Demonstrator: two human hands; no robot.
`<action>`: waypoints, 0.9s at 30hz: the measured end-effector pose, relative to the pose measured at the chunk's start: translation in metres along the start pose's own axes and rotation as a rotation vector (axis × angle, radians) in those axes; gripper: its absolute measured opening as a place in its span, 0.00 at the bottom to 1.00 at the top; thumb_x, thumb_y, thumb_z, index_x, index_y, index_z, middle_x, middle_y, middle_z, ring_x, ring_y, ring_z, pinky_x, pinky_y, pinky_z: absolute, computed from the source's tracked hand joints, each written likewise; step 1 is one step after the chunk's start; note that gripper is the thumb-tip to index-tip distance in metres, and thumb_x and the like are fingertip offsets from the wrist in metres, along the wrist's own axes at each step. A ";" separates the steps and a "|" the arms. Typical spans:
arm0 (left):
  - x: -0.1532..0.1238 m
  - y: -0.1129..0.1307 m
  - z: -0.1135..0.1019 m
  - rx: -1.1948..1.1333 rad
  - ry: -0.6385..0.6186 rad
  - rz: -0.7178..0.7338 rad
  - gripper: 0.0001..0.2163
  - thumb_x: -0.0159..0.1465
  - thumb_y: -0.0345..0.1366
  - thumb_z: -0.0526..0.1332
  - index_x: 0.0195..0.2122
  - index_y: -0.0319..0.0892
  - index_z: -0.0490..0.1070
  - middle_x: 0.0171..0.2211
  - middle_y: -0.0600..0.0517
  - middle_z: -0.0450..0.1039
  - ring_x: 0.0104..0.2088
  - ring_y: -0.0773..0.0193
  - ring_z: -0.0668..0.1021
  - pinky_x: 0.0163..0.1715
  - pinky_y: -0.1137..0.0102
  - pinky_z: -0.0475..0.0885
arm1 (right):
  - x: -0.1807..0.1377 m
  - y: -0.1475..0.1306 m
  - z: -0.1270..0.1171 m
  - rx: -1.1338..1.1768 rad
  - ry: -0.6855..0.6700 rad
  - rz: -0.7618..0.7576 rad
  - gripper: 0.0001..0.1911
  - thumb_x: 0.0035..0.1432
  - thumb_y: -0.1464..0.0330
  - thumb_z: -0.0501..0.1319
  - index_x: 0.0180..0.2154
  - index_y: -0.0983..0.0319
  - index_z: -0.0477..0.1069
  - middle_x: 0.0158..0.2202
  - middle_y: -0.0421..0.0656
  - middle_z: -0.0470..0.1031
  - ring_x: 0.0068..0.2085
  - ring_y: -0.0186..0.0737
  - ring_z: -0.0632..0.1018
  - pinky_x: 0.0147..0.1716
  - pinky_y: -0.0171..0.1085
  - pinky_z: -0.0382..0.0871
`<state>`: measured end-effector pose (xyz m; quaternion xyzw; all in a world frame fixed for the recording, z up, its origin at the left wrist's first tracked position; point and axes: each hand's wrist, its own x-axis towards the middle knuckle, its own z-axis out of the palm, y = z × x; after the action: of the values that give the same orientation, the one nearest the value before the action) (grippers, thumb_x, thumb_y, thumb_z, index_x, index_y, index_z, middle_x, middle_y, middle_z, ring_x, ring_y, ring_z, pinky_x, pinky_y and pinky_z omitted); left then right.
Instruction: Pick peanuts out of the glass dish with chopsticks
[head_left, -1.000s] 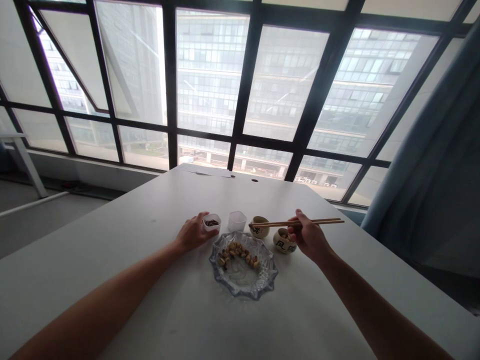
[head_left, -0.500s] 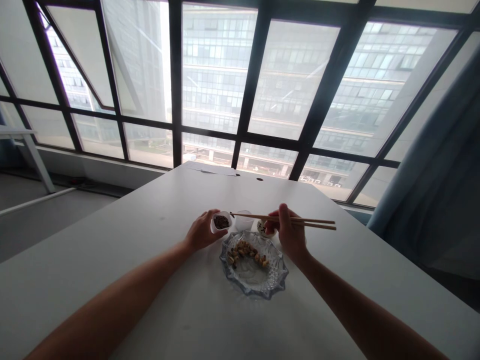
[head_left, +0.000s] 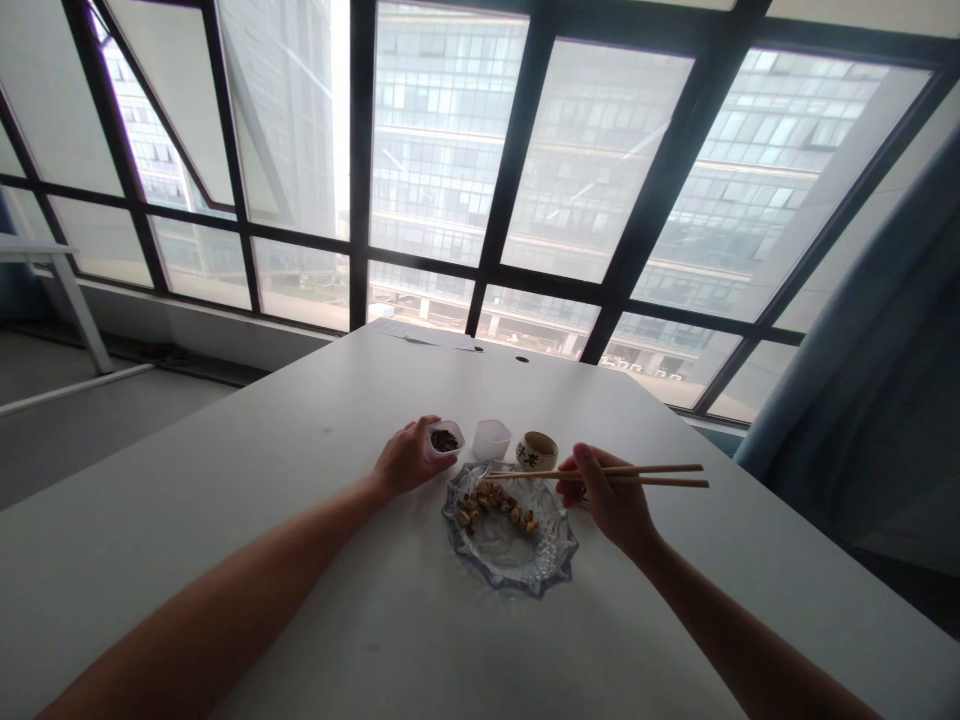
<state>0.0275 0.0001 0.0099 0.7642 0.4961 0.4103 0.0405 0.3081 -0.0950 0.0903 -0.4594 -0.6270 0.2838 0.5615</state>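
My left hand (head_left: 405, 460) is closed around a small translucent cup (head_left: 459, 440) that holds dark, narrow pieces like seeds (head_left: 444, 440). A pair of wooden chopsticks (head_left: 667, 476) lies in the grip of my right hand (head_left: 611, 495). Their tips hang over the far left part of a clear scalloped glass dish (head_left: 536, 578); whether they pinch anything is too small to tell. Brown and tan nut-like pieces (head_left: 491, 498) form an arc in the dish. Behind it stand a second translucent cup (head_left: 491, 440) and a round cream cup with dark lettering (head_left: 537, 450).
Everything stands on a white table (head_left: 360, 600). Paper (head_left: 420, 335) lies at its far edge, near a dark round hole (head_left: 523, 359). Large framed windows rise behind, and a blue curtain (head_left: 855, 340) hangs at the right.
My right hand has moved right and toward me, bringing the chopstick tips from beside the held cup to over the glass dish. The lettered cup shows more fully. My left hand keeps its hold.
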 end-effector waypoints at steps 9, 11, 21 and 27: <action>0.002 -0.004 0.003 0.026 -0.010 -0.049 0.28 0.56 0.49 0.67 0.55 0.44 0.65 0.46 0.42 0.77 0.45 0.47 0.80 0.45 0.57 0.75 | -0.012 0.017 0.008 -0.076 -0.157 -0.043 0.25 0.60 0.47 0.60 0.26 0.61 0.74 0.18 0.42 0.74 0.18 0.37 0.75 0.16 0.34 0.69; 0.002 -0.004 0.003 0.026 -0.020 -0.050 0.29 0.56 0.50 0.66 0.56 0.43 0.65 0.47 0.41 0.77 0.45 0.46 0.80 0.46 0.56 0.75 | -0.012 0.018 0.007 -0.072 -0.165 -0.047 0.24 0.60 0.47 0.60 0.26 0.60 0.74 0.18 0.42 0.75 0.18 0.38 0.75 0.17 0.34 0.70; 0.001 -0.005 0.005 0.042 -0.013 -0.050 0.28 0.56 0.49 0.66 0.56 0.45 0.65 0.47 0.42 0.77 0.45 0.47 0.80 0.46 0.57 0.75 | -0.013 0.020 0.004 0.068 -0.041 0.035 0.27 0.54 0.44 0.63 0.23 0.60 0.73 0.16 0.43 0.75 0.15 0.38 0.74 0.13 0.35 0.67; 0.001 -0.007 0.006 0.044 -0.023 -0.065 0.29 0.57 0.50 0.66 0.56 0.43 0.65 0.47 0.40 0.77 0.45 0.46 0.80 0.46 0.55 0.75 | -0.009 0.033 -0.015 0.395 0.216 0.235 0.22 0.49 0.48 0.70 0.24 0.61 0.73 0.16 0.42 0.73 0.17 0.39 0.74 0.12 0.35 0.68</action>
<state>0.0264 0.0066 0.0036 0.7529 0.5291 0.3889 0.0428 0.3305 -0.0921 0.0607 -0.4381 -0.4381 0.4134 0.6673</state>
